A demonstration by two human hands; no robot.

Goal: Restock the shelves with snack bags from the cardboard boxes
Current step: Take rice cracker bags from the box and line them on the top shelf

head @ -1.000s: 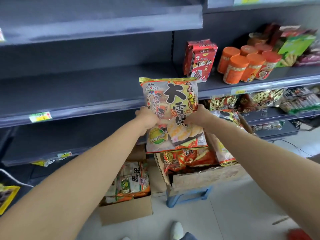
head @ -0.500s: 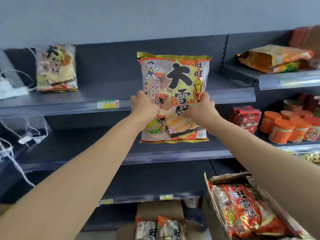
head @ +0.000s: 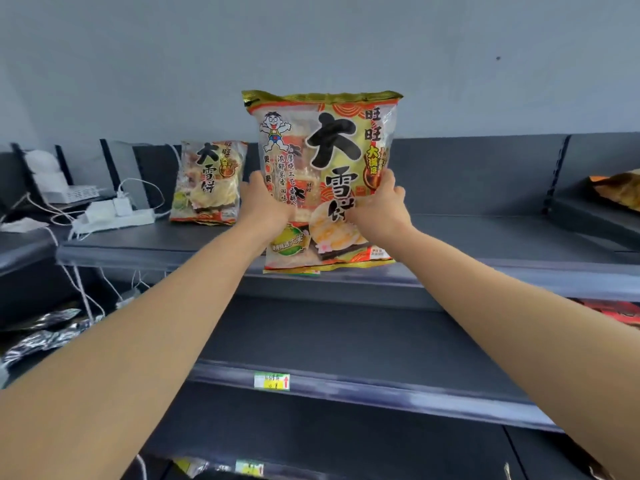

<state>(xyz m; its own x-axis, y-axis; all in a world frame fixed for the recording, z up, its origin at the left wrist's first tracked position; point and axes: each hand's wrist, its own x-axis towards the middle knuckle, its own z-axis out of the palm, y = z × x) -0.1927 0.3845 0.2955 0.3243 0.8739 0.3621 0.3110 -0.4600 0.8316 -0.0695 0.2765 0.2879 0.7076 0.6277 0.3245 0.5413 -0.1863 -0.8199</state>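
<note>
Gold-edged and orange, the snack bag (head: 325, 181) stands upright in the middle of the view, printed face toward the camera. The left hand (head: 265, 206) grips its left side and the right hand (head: 379, 206) its right side, fingers curled round the edges at about mid-height. The bag's bottom seam sits at the near lip of the top shelf (head: 485, 244); whether it touches the shelf cannot be told. Farther back and to the left on that shelf, a second bag (head: 209, 181) of the same kind leans upright against the dark back panel. Left of it lies a white power strip (head: 114, 216) with plugs and cords. At the far right, an orange packet (head: 620, 188) lies flat. The shelf below (head: 346, 341) carries a yellow price label (head: 272, 381) on its near edge.
</note>
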